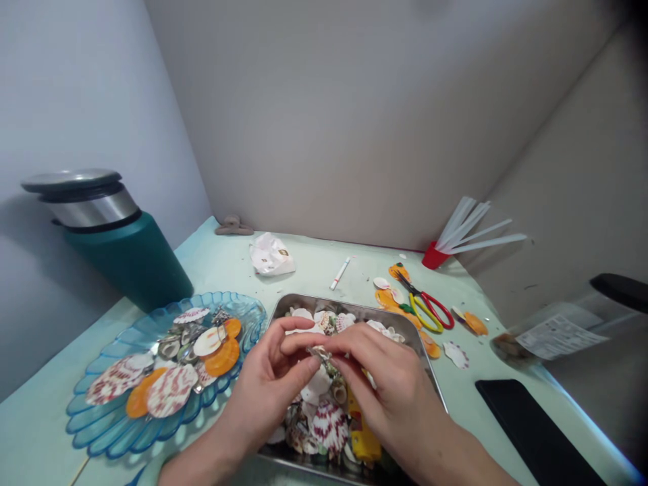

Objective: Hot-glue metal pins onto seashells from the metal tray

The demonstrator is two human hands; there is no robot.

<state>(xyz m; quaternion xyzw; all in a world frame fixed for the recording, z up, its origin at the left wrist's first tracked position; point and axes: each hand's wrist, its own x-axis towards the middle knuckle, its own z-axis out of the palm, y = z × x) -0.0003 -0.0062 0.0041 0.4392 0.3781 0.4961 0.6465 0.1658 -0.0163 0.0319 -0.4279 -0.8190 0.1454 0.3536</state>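
Small shell-like piece, pinched between the fingertips of the left hand and the right hand, sits above a metal tray of mixed shells. The fingers cover much of it, so its exact shape is hard to make out. Both hands hide the tray's middle; a yellow object beside the right hand is partly covered, and I cannot tell what it is. The black slab is cut off by the lower edge, and print on the clear bag is unreadable. The pale green desk meets a plain grey wall behind. A blue scalloped dish holding shells lies left of the tray, near a teal bottle; scissors lie beyond its right side.
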